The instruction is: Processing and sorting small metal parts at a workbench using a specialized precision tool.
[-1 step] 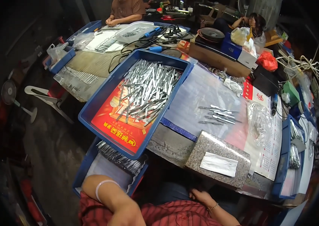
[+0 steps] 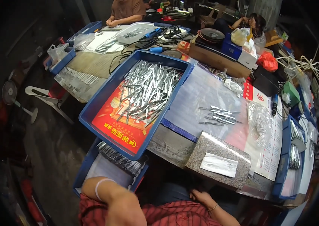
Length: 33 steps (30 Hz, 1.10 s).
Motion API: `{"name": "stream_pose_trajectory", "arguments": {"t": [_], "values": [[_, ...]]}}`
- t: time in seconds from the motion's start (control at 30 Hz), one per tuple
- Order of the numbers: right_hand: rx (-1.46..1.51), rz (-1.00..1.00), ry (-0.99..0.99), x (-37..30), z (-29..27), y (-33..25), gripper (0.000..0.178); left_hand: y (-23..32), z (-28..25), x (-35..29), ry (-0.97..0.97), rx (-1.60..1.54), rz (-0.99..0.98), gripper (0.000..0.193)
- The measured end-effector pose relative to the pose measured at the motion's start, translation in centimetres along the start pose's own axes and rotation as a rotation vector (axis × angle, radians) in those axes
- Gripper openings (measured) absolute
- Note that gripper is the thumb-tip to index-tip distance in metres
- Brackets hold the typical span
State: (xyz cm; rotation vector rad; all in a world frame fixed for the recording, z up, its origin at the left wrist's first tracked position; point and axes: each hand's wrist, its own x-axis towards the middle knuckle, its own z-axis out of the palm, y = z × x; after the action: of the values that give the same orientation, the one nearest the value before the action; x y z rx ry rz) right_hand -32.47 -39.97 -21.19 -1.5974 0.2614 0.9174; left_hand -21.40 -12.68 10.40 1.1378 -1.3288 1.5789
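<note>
My left hand [image 2: 126,211] is bent in front of my red striped shirt at the lower edge, blurred, its fingers out of sight. A pale band circles that forearm. My right hand [image 2: 201,197], with a bracelet at the wrist, rests low by my lap with its fingers curled and nothing visible in them. Ahead of me, a large blue tray [image 2: 91,130] holds a heap of slim silvery metal pieces [image 2: 150,84] on a red printed sheet. Below it, nearest my left arm, sits another blue bin [image 2: 81,174] with similar metal pieces [image 2: 120,158] packed along one side.
A speckled stone slab [image 2: 219,148] bears a folded white cloth [image 2: 219,164]. Several metal pieces [image 2: 219,115] lie on plastic sheeting beyond it. Blue bins [image 2: 280,184] stand right. Cables, boxes and a white tub [image 2: 135,32] crowd the back. Two people [image 2: 127,9] sit across.
My left hand has shifted slightly in front of my shirt. My right hand, the trays and the metal pieces look the same.
</note>
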Motion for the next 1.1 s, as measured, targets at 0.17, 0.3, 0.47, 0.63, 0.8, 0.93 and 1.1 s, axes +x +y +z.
{"name": "stream_pose_trajectory", "arguments": {"t": [0.17, 0.3, 0.47, 0.63, 0.8, 0.93, 1.1], "values": [[-0.046, 0.18, 0.046, -0.7, -0.8, -0.7, 0.041, -10.6, -4.2, -6.4, -0.446, 0.245, -1.263, 0.048], [-0.064, 0.066, 0.037, -0.7, -0.4, -2.0, 0.043, -20.0, -12.2, -17.0, -1.073, 0.614, -1.342, 0.062], [0.015, 0.099, 0.076, -0.7, -0.3, -0.8, 0.042, -21.8, -12.7, -20.8, -1.24, 0.586, -1.593, 0.088], [0.018, 0.105, 0.051, -0.4, -0.7, -0.4, 0.044, -20.3, -10.2, -22.0, -1.279, 0.392, -1.56, 0.119], [0.016, 0.107, 0.014, 0.2, -0.9, 0.0, 0.046, -16.7, -5.6, -20.1, -1.553, 0.499, -1.524, 0.132], [0.04, 0.128, 0.019, -0.5, -0.7, -0.6, 0.044, -16.3, -5.4, -20.4, -1.563, 0.549, -1.558, 0.136], [0.044, 0.15, -0.011, -0.1, -1.3, 0.3, 0.041, -16.8, -6.3, -20.7, -1.429, 0.514, -1.317, 0.095]]}}
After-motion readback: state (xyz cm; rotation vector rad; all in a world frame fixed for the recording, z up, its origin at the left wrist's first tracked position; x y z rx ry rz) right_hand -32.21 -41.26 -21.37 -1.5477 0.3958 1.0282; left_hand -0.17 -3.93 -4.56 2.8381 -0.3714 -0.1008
